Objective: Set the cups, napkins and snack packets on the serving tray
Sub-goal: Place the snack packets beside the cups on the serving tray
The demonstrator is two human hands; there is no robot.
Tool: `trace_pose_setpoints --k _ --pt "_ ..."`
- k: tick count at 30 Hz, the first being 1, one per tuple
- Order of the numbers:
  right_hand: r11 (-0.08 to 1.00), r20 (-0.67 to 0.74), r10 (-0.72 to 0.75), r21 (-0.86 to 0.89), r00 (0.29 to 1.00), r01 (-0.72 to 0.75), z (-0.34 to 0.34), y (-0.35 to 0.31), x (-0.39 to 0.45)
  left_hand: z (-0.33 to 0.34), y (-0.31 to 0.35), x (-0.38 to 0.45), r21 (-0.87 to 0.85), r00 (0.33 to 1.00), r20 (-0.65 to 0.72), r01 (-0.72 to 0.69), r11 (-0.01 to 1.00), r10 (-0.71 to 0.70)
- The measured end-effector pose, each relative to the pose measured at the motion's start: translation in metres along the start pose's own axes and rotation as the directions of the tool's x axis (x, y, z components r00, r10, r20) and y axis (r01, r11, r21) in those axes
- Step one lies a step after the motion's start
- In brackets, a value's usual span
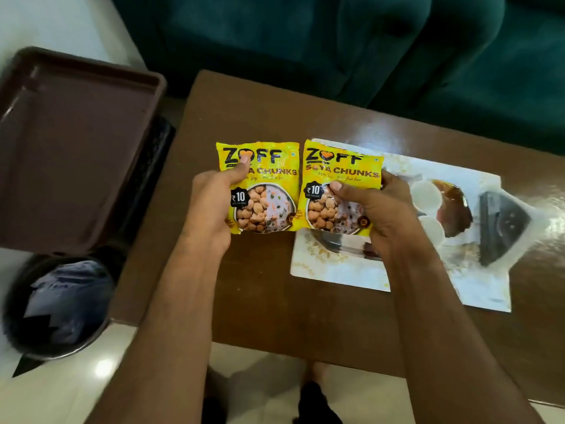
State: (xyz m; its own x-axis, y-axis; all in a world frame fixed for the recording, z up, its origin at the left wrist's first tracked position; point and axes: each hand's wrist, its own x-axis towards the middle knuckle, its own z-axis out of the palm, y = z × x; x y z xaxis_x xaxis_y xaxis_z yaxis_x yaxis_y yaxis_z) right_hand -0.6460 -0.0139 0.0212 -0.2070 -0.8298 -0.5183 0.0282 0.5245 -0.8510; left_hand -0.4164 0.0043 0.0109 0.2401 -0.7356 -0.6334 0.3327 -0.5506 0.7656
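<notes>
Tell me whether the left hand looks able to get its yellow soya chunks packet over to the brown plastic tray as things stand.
Probably yes. The left hand grips its yellow soya chunks packet clear above the wooden table, and the brown plastic tray sits on that hand's side with nothing visible between them.

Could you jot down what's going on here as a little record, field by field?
left hand: holds the left packet
right hand: holds the right packet
packets: yellow, labelled soya chunks, side by side above the table
tray: brown, nothing on it, left of the table
under the right packet: printed sheets
cups, napkins: none seen
bin: on the floor below the tray
</notes>
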Motion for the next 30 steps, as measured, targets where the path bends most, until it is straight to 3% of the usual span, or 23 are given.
trace_pose_setpoints --k 7,16,23,30 --pt "0.996 -0.091 -0.058 -0.072 0.994 0.051 -0.119 -0.011 0.025 0.089 -0.022 -0.008 0.068 0.996 -0.022 -0.081 0.994 0.082" --pt "0.99 -0.178 -0.093 -0.117 0.98 0.073 -0.225 -0.004 0.053 0.127 -0.04 0.001 0.096 0.993 -0.076 -0.087 0.992 0.094" --pt "0.97 -0.18 -0.162 -0.21 0.97 0.123 -0.257 -0.001 0.068 0.131 -0.053 0.016 0.174 0.983 -0.136 -0.096 0.98 0.12" --pt "0.872 -0.198 -0.281 -0.462 0.939 0.164 -0.253 0.007 0.082 0.136 -0.062 0.026 0.256 0.981 -0.133 -0.107 0.961 0.145"
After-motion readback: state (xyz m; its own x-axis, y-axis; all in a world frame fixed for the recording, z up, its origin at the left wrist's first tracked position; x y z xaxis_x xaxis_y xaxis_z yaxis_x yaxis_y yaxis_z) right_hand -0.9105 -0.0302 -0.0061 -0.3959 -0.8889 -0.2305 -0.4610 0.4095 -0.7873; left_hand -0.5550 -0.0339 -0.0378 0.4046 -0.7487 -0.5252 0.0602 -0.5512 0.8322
